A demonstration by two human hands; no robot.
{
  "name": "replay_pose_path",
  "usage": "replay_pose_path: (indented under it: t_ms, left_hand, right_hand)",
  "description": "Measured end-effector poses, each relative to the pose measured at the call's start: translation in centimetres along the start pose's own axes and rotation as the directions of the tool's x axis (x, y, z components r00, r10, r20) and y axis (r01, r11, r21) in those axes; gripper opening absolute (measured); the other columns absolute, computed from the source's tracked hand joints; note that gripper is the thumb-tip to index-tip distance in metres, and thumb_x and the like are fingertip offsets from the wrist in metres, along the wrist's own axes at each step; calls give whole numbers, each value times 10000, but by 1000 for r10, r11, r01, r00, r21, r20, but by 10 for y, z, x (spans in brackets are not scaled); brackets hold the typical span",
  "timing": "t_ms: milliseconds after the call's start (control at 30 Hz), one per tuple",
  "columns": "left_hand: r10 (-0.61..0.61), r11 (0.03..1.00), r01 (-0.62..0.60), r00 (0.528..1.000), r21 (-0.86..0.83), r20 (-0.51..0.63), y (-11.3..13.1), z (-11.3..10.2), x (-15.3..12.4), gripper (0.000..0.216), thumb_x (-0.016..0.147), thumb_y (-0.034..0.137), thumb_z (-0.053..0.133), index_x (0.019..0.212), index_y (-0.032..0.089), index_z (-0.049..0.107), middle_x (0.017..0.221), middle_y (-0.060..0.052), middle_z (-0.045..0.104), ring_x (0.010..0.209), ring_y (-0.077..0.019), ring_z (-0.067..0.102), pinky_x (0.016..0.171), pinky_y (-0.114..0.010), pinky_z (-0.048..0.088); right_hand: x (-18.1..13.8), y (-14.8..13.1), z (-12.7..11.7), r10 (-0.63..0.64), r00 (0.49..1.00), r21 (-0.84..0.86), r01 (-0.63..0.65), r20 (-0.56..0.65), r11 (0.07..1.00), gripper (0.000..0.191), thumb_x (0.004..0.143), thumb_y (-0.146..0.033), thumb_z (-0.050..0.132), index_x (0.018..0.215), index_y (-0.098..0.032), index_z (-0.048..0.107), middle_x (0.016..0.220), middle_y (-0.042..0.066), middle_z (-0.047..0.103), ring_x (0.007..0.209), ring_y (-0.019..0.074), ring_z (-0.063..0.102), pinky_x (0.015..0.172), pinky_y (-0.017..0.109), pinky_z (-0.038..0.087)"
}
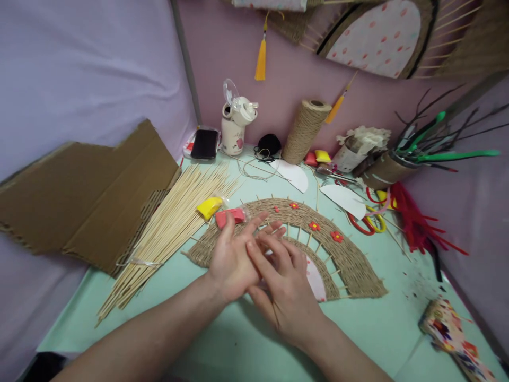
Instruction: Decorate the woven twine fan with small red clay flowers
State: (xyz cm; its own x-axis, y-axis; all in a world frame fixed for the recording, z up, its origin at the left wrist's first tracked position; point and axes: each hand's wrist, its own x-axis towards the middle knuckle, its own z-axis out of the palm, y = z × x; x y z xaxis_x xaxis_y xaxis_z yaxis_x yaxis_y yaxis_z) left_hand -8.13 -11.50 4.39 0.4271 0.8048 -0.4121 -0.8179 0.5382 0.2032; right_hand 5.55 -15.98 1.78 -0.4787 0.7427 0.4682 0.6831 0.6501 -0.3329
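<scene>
Mint table (222,345), pink wall (222,63); green-handled pliers (457,155) and twigs (463,129) jammed into the brown pot (382,172). Over to the woven fan (353,265), flat on the table, dotted with red flowers (314,226), partly blocked by the left hand (234,265), spread palm-up, and right hand (288,297), bent onto it, grip impossible to tell. Alongside: sticks (167,239), yellow packet (209,208).

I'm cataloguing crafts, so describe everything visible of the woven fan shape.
The woven fan shape lies flat on the pale green table, arching away from the person. Its broad outer band looks like brown twine woven over thin sticks; bare sticks bridge a gap to a narrower inner band around a white panel with pinkish marks. Three red flowers with yellow centres and smaller red bits decorate the outer band. A pink packet overlaps its upper left; both hands hide part, contact unclear.
</scene>
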Motion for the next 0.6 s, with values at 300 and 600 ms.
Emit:
replay_pose_path:
  t_ms: [300, 600]
  left_hand:
    - [-27, 999, 30, 993, -29, 114, 2, 0, -2, 661, 902, 689, 340, 1268, 174, 532, 1214, -162, 616, 1193, -313, 570, 1024, -468, 412]
    - [-26, 999, 34, 980, -36, 195, 3, -3, -1, 668, 902, 690, 339, 1272, 170, 536, 1187, -159, 628, 1177, -303, 578, 1029, -462, 400]
  right_hand:
    - [-2, 5, -1, 20, 1000, -66, -21, -17, 998, 537, 986, -489, 373, 1408, -173, 472, 1460, 154, 343, 1252, 340, 324, 990, 523, 319]
    - [-2, 9, -4, 17, 1000, -53, -18, -11, 998, 496, 985, -490, 384, 1391, -229, 495, 1481, 133, 329, 1262, 326, 332, 1009, 527, 330]
